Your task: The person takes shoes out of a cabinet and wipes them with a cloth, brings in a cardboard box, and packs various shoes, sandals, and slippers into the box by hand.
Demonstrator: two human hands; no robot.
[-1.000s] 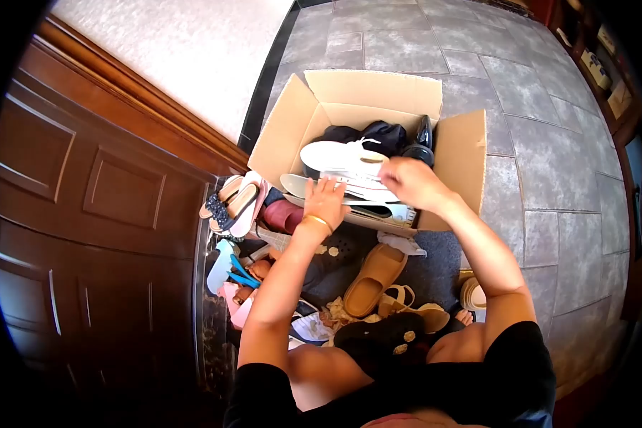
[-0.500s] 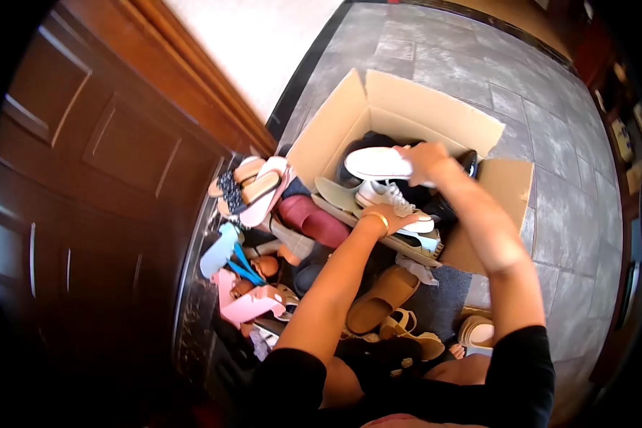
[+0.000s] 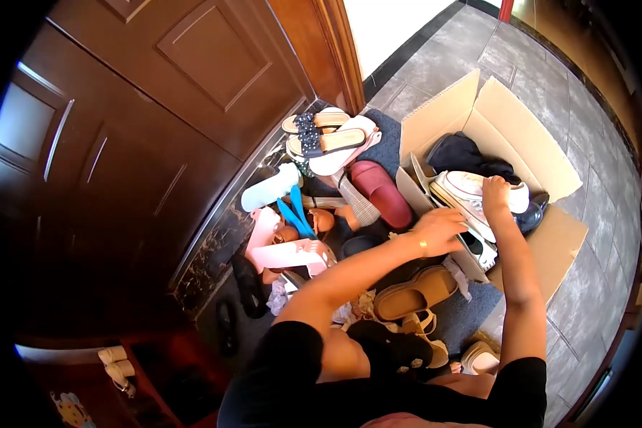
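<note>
A pair of white sneakers (image 3: 467,196) lies side by side inside the open cardboard box (image 3: 524,135). My right hand (image 3: 497,194) is closed on the white sneakers at their near right side. At the box's near left edge, my left hand (image 3: 441,230) is held with fingers stretched out and nothing visible in it. Dark shoes (image 3: 465,154) lie behind the sneakers, and a shiny black shoe (image 3: 532,212) sits to their right. A white and black shoe (image 3: 482,248) shows below the sneakers.
Many shoes lie on the dark mat left of the box, among them a maroon slipper (image 3: 381,192), pink slippers (image 3: 289,255), a light blue sandal (image 3: 271,187) and brown slippers (image 3: 415,291). A brown door (image 3: 214,57) borders the left. A wooden shelf (image 3: 146,364) holds pale shoes.
My view has swung left. The right hand has lowered its white sneaker beside the other one in the box. My left hand has let go of the laced sneaker and drawn back to the box edge.
</note>
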